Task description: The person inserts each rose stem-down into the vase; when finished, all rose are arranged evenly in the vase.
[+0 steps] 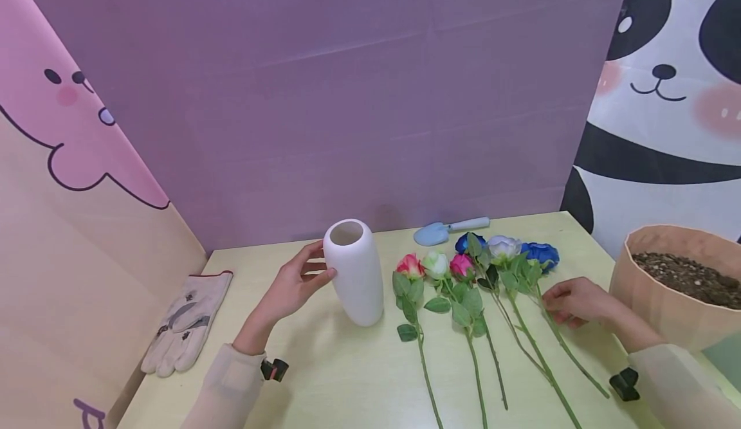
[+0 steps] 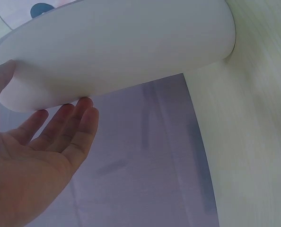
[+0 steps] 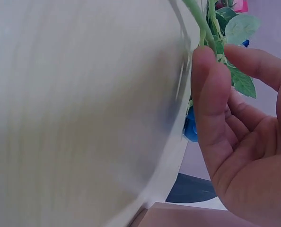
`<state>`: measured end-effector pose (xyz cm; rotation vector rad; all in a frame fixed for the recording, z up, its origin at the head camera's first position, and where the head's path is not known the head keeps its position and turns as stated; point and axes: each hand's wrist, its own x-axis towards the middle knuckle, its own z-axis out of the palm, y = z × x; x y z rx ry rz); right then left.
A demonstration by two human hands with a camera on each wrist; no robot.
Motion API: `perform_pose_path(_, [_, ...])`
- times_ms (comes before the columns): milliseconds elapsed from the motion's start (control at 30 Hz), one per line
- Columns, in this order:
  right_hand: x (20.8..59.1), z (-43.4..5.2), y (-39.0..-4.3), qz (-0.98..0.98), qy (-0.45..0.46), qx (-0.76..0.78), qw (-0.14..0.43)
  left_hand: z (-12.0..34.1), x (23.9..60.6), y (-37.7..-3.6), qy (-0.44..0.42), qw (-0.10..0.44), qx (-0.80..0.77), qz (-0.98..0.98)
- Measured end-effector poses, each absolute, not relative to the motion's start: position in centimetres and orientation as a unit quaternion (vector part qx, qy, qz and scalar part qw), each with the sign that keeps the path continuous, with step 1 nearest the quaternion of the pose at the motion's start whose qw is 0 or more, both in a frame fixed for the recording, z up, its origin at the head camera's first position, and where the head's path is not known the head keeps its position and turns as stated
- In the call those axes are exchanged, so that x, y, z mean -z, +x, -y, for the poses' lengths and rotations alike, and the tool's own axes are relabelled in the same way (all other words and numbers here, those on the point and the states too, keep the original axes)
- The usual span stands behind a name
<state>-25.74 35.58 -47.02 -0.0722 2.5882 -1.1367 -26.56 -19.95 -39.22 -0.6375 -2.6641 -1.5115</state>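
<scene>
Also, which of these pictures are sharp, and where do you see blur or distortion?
Head view: sharp and evenly lit, with soft shadows beside the white vase; the wide lens bends the backdrop edges. Left wrist view: the left hand is clear, while the table is slightly smeared. Right wrist view: the table surface is strongly streaked, but the right hand and green stem are fairly sharp.

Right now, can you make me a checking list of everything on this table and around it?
Surface: pale yellow-green wooden table, no spills seen.
Job's things: tall white ceramic vase upright; six artificial roses lying in a row, pink, white, magenta, blue, lilac, blue.
Clutter: pale work glove; small light-blue trowel; brown paper pot of soil.
Hands: left hand open, fingertips touching the vase; right hand at the rightmost green stem.
Cables: nothing seen.
Surroundings: purple back wall, pink cartoon panel, panda panel.
</scene>
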Motion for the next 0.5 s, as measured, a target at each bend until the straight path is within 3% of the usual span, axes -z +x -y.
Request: perform_pose_path(500, [46.72,-35.38,-25.86,-0.911,-0.023,0.383,0.152,19.87,39.19,-26.49,-0.204,0.012,0.480,0.853])
